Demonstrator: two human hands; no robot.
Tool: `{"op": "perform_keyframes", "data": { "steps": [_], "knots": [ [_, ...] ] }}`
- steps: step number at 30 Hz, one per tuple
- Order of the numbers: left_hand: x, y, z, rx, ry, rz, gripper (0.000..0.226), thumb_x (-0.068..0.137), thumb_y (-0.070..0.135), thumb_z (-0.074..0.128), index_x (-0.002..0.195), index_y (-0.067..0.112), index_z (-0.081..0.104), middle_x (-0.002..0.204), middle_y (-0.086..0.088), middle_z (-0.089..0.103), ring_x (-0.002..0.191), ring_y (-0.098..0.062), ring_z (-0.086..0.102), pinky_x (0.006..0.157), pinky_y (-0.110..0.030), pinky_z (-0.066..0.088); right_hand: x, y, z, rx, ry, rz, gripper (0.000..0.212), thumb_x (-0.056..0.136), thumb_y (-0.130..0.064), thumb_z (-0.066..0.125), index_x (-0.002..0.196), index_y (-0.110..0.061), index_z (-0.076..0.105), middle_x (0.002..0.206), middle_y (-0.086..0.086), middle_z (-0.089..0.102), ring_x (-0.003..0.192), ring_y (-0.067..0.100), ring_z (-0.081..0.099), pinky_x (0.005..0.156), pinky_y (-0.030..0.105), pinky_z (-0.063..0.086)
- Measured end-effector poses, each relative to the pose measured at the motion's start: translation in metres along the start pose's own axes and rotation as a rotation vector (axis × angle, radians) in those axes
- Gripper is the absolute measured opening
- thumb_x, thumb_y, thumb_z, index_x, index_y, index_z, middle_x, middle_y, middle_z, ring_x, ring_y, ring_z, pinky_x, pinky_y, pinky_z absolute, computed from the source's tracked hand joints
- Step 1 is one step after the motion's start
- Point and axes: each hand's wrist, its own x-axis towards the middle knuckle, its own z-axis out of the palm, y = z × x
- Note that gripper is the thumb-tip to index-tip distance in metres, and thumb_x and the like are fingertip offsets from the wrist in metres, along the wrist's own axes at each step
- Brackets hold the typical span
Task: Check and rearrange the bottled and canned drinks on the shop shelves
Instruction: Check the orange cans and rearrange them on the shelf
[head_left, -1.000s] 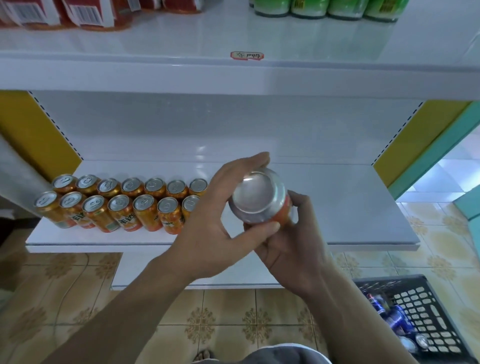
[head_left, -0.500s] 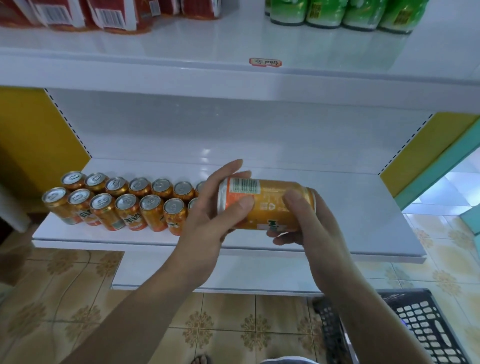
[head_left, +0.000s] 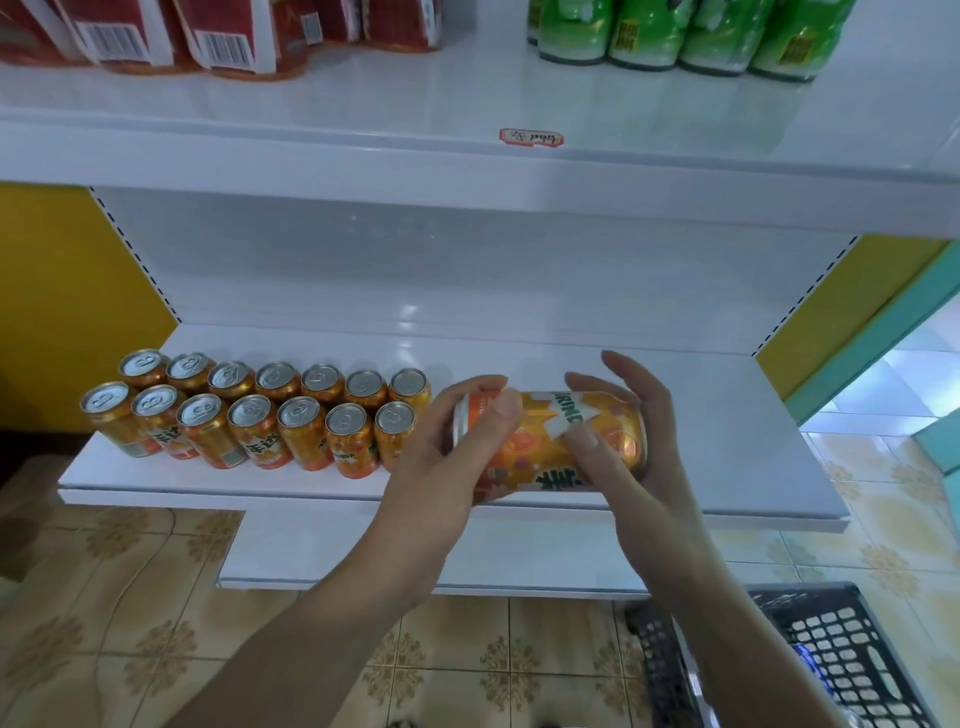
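Observation:
An orange soda can (head_left: 545, 447) lies on its side in the air just above the front of the white middle shelf (head_left: 727, 467). My left hand (head_left: 447, 457) grips its left end, thumb on top. My right hand (head_left: 623, 441) holds its right end, thumb pressed on the label and fingers spread behind. Two rows of upright orange cans (head_left: 260, 415) stand on the shelf's left part, just left of my left hand.
The upper shelf (head_left: 467, 104) carries red packs (head_left: 223, 36) at left and green bottles (head_left: 675, 36) at right, with a price tag (head_left: 531, 137) on its edge. A black plastic basket (head_left: 831, 660) sits on the tiled floor at lower right. A lower shelf (head_left: 363, 561) juts out below.
The can turned from bottom-facing-me to lying sideways, then rolled so the barcode side gave way to the logo side. Both hands moved slightly right with it.

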Motion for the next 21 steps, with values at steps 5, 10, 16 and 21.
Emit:
{"op": "perform_keyframes", "data": {
  "steps": [5, 10, 16, 21],
  "knots": [
    [-0.001, -0.003, 0.002, 0.049, -0.099, 0.027, 0.057, 0.080, 0.033, 0.079, 0.130, 0.039, 0.052, 0.121, 0.014, 0.064, 0.109, -0.006, 0.066, 0.082, -0.020, 0.055, 0.002, -0.003, 0.003, 0.113, 0.128, 0.135, 0.022, 0.090, -0.043, 0.068, 0.107, -0.030, 0.064, 0.092, 0.002, 0.067, 0.070, 0.010, 0.070, 0.054, 0.024, 0.054],
    [0.003, -0.003, 0.001, -0.037, 0.024, 0.013, 0.054, 0.075, 0.050, 0.069, 0.125, 0.032, 0.059, 0.108, 0.005, 0.073, 0.103, -0.015, 0.071, 0.086, -0.029, 0.058, -0.007, -0.007, 0.005, 0.060, 0.002, 0.034, 0.049, 0.084, -0.034, 0.064, 0.130, -0.040, 0.046, 0.105, -0.018, 0.069, 0.098, 0.011, 0.071, 0.074, 0.022, 0.057],
    [0.002, -0.002, 0.005, 0.016, -0.058, 0.094, 0.065, 0.070, 0.030, 0.078, 0.130, 0.032, 0.051, 0.124, 0.006, 0.064, 0.108, -0.006, 0.066, 0.080, -0.019, 0.055, -0.003, 0.000, 0.009, 0.147, 0.126, 0.175, 0.045, 0.090, -0.058, 0.058, 0.117, -0.022, 0.062, 0.095, 0.002, 0.073, 0.078, 0.021, 0.072, 0.051, 0.027, 0.053],
    [0.005, -0.002, 0.014, 0.027, 0.098, 0.117, 0.062, 0.062, 0.048, 0.076, 0.120, 0.038, 0.056, 0.118, 0.008, 0.064, 0.108, -0.005, 0.065, 0.078, -0.017, 0.055, -0.005, 0.010, 0.006, 0.187, 0.041, 0.180, 0.061, 0.079, -0.059, 0.072, 0.134, -0.041, 0.052, 0.122, 0.003, 0.064, 0.105, 0.026, 0.071, 0.071, 0.032, 0.060]
  ]
}}
